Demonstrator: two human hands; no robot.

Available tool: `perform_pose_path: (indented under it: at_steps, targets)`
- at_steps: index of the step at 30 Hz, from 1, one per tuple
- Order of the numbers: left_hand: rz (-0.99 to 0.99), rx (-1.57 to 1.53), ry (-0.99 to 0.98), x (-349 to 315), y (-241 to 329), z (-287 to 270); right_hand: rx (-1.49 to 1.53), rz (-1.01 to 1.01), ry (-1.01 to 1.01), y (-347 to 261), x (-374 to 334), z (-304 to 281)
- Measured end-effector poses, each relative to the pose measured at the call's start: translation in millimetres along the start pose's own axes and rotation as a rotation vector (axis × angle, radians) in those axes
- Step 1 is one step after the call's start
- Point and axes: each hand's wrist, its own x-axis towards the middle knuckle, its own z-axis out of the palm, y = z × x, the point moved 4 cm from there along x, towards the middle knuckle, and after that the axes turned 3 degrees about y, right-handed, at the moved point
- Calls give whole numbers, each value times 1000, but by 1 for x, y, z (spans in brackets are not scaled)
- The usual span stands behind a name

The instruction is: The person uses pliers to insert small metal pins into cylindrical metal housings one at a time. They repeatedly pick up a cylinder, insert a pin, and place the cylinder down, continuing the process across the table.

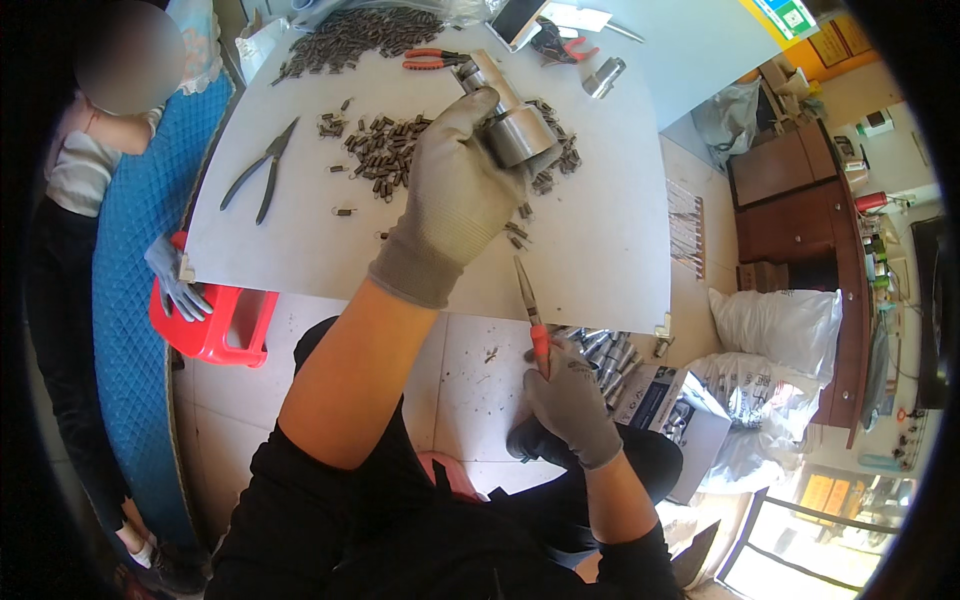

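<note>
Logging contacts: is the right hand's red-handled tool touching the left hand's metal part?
Apart; the head view shows tabletop between the tool and metal part.

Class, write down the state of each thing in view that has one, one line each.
Left hand: gloved, gripping
Metal part: held above the table
Right hand: gloved, gripping
Red-handled pliers: held, nose pointing up the picture
Black pliers: lying on the table, handles apart
Springs: loose, scattered and heaped
Box: open, metal pieces inside

Pale tiled flooring point(460, 400) is flanked by a blue quilted cover point(140, 290) and brown wooden cabinet point(785, 220); a dark-framed window point(805, 548) is brightly lit.
</note>
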Motion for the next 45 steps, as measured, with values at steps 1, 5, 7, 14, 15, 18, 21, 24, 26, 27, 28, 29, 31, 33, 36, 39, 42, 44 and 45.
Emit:
perform_pose_path:
  at_steps: [1, 5, 7, 14, 15, 18, 21, 24, 26, 27, 28, 29, 31, 33, 36, 39, 42, 44, 45]
  targets:
    - [24, 76, 5, 1, 0, 0, -63, 24, 41, 3, 1, -4]
    - [-67, -228, 114, 2, -3, -2, -277, -26, 115, 8, 11, -12]
    - [12, 44, 49, 0, 1, 2, -309, -74, 133, 9, 15, -12]
    - [-92, -178, 133, 1, -1, -1, -323, -58, 127, 11, 18, -12]
    - [-99, -176, 137, 1, -2, -1, -325, -52, 122, 11, 19, -13]
    - [-115, -178, 135, 1, -4, -1, -343, -66, 120, 9, 22, -15]
    - [-120, -192, 131, 2, -5, 0, -358, -84, 94, 5, 28, -16]
    - [-128, -201, 151, 3, -7, -1, -370, -88, 105, 1, 33, -17]
    - [-123, -201, 136, 3, -7, -1, -377, -81, 104, 0, 35, -17]
    - [-122, -192, 139, 3, -7, -1, -380, -73, 90, 0, 35, -16]
    - [-121, -184, 142, 3, -7, -1, -397, -77, 82, -1, 35, -16]
    - [-119, -186, 142, 3, -6, -1, -382, -68, 84, 0, 35, -15]
    - [-120, -153, 120, 2, -6, 1, -394, -88, 102, -2, 35, -16]
    - [-121, -136, 129, 1, -5, 2, -380, -78, 95, -1, 36, -15]
    - [-130, -132, 185, -1, -7, 4, -394, -69, 105, -1, 36, -15]
    - [-146, -145, 201, -1, -8, 4, -401, -72, 120, -3, 37, -15]
    - [-151, -161, 178, 1, -8, 2, -407, -95, 147, -4, 37, -16]
    - [-151, -174, 164, 2, -8, 0, -422, -102, 158, -5, 38, -17]
    - [-136, -148, 152, 1, -8, 0, -434, -99, 158, -5, 39, -17]
